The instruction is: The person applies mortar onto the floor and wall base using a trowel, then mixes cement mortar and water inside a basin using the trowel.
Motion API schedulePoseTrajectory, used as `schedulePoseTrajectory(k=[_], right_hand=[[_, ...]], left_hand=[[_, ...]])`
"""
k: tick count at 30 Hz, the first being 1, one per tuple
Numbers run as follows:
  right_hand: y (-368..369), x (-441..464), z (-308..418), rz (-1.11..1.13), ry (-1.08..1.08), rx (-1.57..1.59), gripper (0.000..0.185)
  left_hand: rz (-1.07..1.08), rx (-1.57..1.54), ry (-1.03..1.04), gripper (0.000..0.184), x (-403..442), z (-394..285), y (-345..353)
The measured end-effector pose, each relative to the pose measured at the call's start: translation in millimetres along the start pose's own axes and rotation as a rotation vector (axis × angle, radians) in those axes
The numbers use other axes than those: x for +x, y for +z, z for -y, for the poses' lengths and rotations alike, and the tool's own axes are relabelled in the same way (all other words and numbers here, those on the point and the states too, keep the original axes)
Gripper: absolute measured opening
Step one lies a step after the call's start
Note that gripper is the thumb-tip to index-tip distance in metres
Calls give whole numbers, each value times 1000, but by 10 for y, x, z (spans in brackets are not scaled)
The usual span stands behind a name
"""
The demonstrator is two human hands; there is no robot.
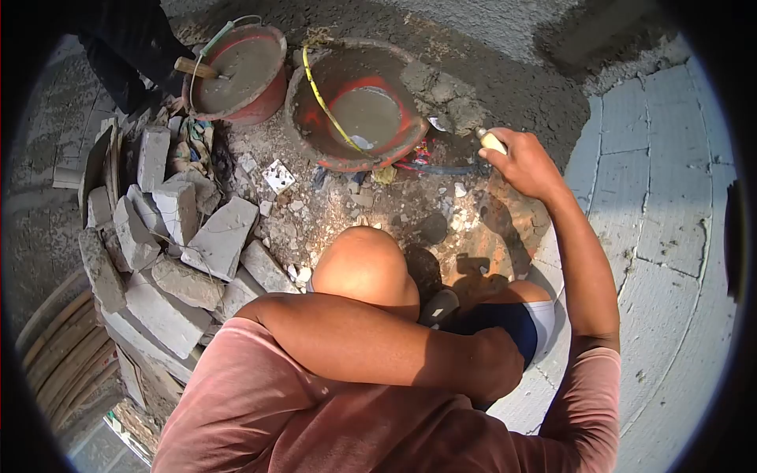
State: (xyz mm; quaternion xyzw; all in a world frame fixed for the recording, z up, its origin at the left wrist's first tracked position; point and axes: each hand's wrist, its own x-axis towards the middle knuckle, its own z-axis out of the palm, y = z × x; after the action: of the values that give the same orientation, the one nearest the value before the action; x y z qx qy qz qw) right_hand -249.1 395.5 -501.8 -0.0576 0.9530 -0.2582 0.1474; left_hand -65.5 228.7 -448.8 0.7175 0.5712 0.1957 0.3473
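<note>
right hand [524, 162]: fingers curled round the grip of a pale-handled tool [494, 142], held out to the right of the basin.
pale-handled tool: beside the grey heap; its working end is hard to make out against the grey.
left hand [497, 366]: at the end of the arm folded across the lap, by the dark shorts [516, 327]; fingers hidden, so i cannot tell if it grips anything.
basin [318, 120]: on the ground ahead of the knees, a yellow strap [322, 96] across it.
grey mix [367, 114]: wet, pooled low in the basin, red showing round it.
grey heap [449, 94]: at the basin's right rim.
bucket [259, 106]: left of the basin, well filled with similar mix, a wooden handle [195, 68] leaning out.
done: mixing looks finished; the basin seems partly used up.
left: plenty of mix, i judge, mostly in the bucket.
rough wall [489, 20]: pale beside a dark, damp-looking patch [603, 39]; whether either is finished, i cannot tell.
</note>
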Motion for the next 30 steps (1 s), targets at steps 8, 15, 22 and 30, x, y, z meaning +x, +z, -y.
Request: schedulePoseTrajectory(k=[8,15,22,30], right_hand=[[410,1236,1201,318,-44,-723,26],[-972,1153,952,115,11,-743,28],[-517,-654,-767,-176,684,619,30],[1383,-1061,-1341,-175,815,1349,24]], left_hand=[[241,44,58,33,730,200,505],[282,-42,191,35,8,-31,-408],[113,32,98,15,-378,-59,-333],[-155,167,-105,23,-760,144,-465]])
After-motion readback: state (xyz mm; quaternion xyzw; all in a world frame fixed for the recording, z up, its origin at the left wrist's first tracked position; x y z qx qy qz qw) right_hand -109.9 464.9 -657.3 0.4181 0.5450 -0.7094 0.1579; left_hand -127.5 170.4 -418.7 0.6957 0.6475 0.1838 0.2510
